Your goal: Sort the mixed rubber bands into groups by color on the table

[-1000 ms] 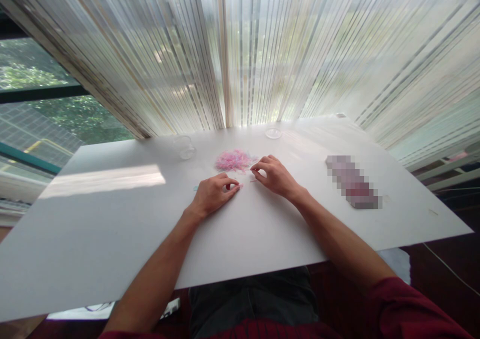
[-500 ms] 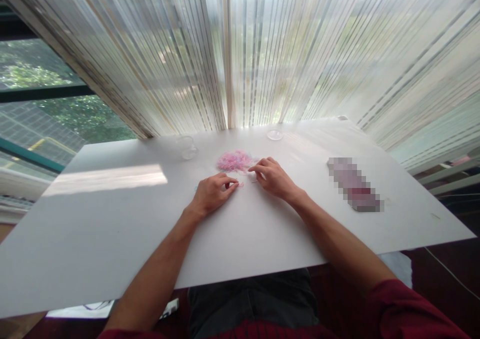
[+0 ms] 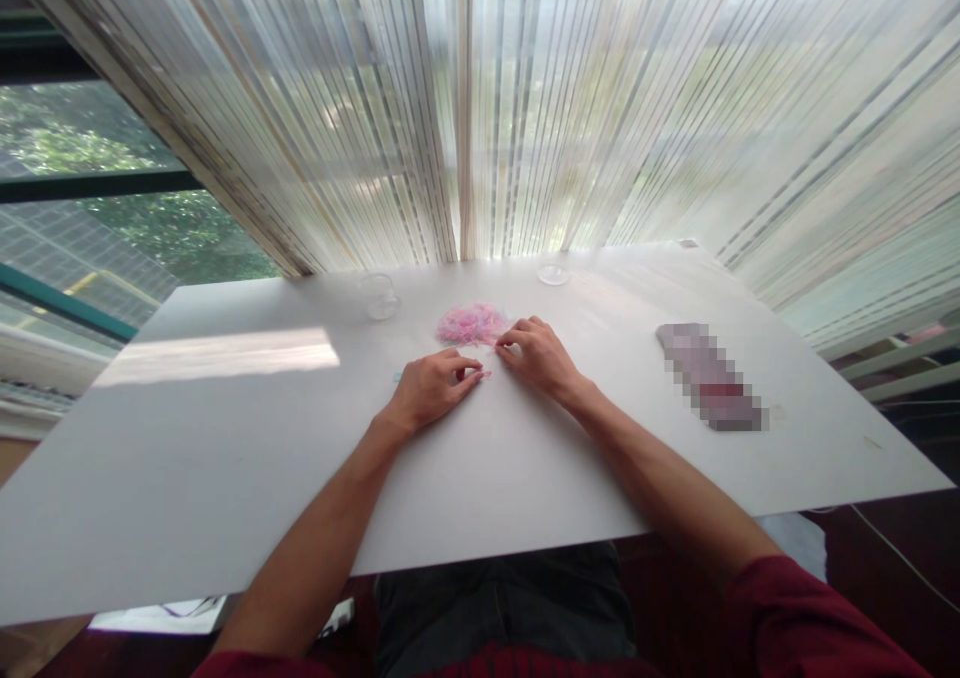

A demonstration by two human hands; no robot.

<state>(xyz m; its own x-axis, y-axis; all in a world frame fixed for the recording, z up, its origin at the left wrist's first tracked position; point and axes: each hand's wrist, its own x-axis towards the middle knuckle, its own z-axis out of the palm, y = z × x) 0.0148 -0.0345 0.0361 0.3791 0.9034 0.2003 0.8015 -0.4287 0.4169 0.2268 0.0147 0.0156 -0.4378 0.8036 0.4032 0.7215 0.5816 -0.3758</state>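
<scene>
A loose heap of thin pink strands (image 3: 471,325), mixed with some pale blue and whitish ones, lies on the white table; they look like small elastic bands, though their exact kind is too fine to tell. In front of it, my left hand (image 3: 435,390) rests on the tabletop, thumb and forefinger pinched on a small pink strand (image 3: 487,374) that pokes out past the fingertips. My right hand (image 3: 540,356) is at the heap's near right edge, its thumb and forefinger together in a pinch. What lies between those fingertips is too small to make out.
Behind the heap to the left stands a clear container (image 3: 381,300); a clear round lid or dish (image 3: 553,275) lies at the back. A blurred-out flat object (image 3: 712,378) is on the right. A small teal bit (image 3: 397,377) lies beside my left hand. Striped curtains (image 3: 517,108) hang behind the table.
My right hand's thumb and forefinger have closed together beside the heap. My left hand keeps its pinch and has barely moved. The whole view has shifted slightly.
</scene>
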